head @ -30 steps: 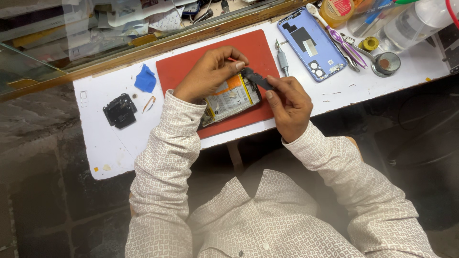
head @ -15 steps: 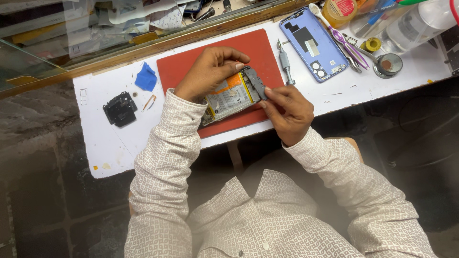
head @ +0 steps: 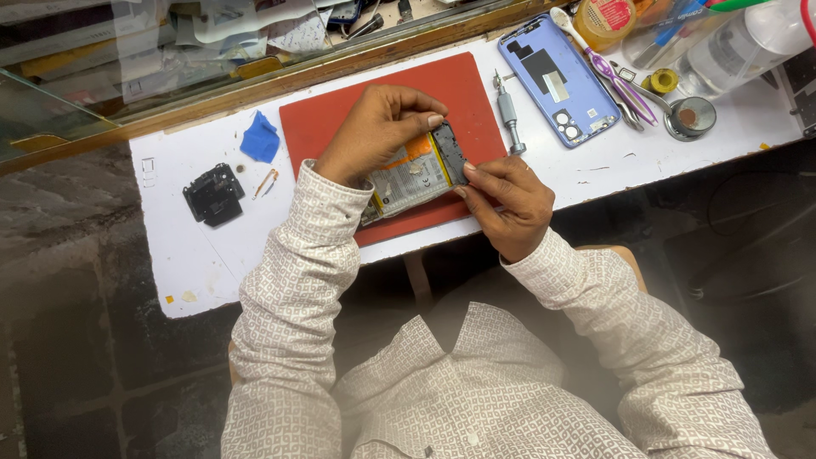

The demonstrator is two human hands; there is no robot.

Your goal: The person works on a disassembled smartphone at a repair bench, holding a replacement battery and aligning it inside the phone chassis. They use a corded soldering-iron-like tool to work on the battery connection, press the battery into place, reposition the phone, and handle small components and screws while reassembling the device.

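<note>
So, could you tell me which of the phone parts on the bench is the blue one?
The blue back cover, lying inner side up right of the red mat. The black part lies far left; the opened phone is in both hands.

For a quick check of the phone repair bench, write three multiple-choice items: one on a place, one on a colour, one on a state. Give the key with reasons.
1. Where does the blue phone back cover lie?
A. on the red mat
B. on the white table, right of the mat
C. in the person's lap

2. What colour is the mat under the hands?
A. red
B. green
C. black

3. How is the opened phone held?
A. by the left hand only
B. lying untouched
C. by both hands

Key: 1 B, it rests on the white table beside the screwdriver. 2 A, the mat is plainly red. 3 C, left hand and right hand both grip it.
</note>
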